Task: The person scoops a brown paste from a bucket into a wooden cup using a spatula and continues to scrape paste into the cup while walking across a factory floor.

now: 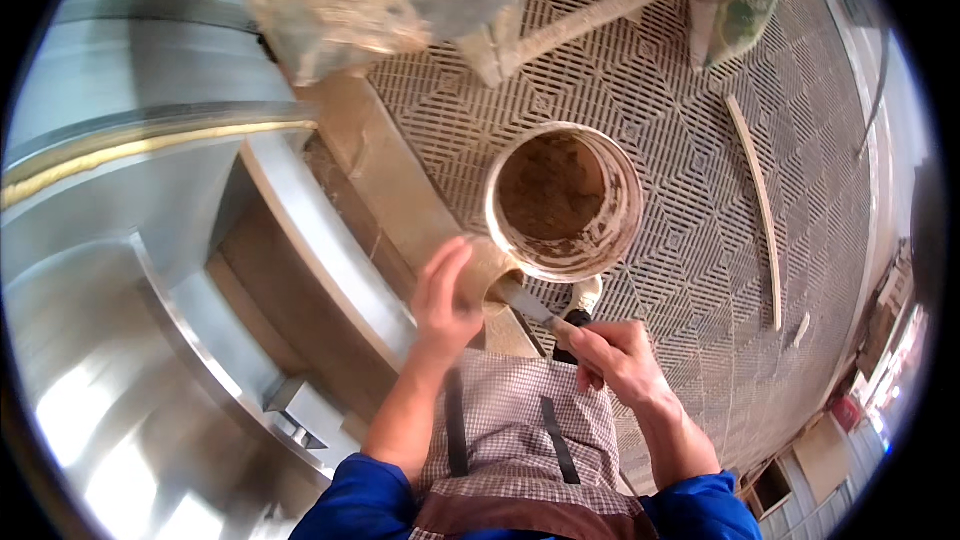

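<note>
My left hand (441,305) is curled against the side of a tan, rounded cup-like vessel (476,272), its fingers blurred by motion. The vessel lies tilted, its mouth facing my right hand. My right hand (617,358) is closed on the handle of a putty knife (536,308), whose metal blade reaches into that mouth. Just beyond stands a pale bucket (625,230), its inner wall smeared with brown. Wet-looking brown clay or mud (550,190) fills its lower part. What lies inside the vessel is hidden.
A metal machine housing (150,300) takes up the left side. A grated mat (690,200) covers the floor, with a thin wooden strip (757,200) on it. A clay-smeared cover or sack (400,0) and a green-and-white bag (745,10) are at the far side.
</note>
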`<state>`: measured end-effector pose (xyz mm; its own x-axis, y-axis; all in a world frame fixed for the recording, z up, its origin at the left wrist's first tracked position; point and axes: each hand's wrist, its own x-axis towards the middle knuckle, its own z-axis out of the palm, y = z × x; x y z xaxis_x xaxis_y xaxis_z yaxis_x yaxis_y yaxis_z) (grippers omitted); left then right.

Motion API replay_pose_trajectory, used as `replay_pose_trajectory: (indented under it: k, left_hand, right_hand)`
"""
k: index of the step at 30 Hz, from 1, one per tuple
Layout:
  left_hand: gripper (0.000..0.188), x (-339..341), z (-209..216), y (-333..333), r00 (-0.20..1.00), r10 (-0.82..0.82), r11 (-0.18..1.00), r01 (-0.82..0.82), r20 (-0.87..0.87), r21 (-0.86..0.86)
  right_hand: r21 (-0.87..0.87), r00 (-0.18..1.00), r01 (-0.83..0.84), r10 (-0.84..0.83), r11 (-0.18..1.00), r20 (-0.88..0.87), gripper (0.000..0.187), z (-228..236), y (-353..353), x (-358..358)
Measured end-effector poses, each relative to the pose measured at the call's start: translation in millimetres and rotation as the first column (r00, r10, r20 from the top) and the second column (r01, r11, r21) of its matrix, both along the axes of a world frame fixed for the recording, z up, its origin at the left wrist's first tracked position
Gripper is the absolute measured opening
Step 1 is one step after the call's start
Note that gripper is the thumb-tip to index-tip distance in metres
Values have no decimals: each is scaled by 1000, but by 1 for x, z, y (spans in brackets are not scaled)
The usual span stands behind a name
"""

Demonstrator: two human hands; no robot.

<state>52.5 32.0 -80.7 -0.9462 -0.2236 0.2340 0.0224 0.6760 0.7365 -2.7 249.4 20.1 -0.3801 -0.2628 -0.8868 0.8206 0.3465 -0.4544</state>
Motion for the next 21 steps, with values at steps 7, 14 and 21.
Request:
replay_pose_trajectory:
  k: [7,14,21]
  left_hand:
    - [67,33,-59,40,999,42,995,-45,-30,-87]
    - [74,47,-103,50,970,232,969,-237,71,73]
    - [74,79,-169,49,886,429,812,-463,175,356]
  right_hand:
    - [-2,981,51,-49,999,187,35,-51,48,16]
    - [-56,986,143,-138,988,94,30,-106,83,38]
    - [248,975,145,-96,958,-198,33,-221,69,16]
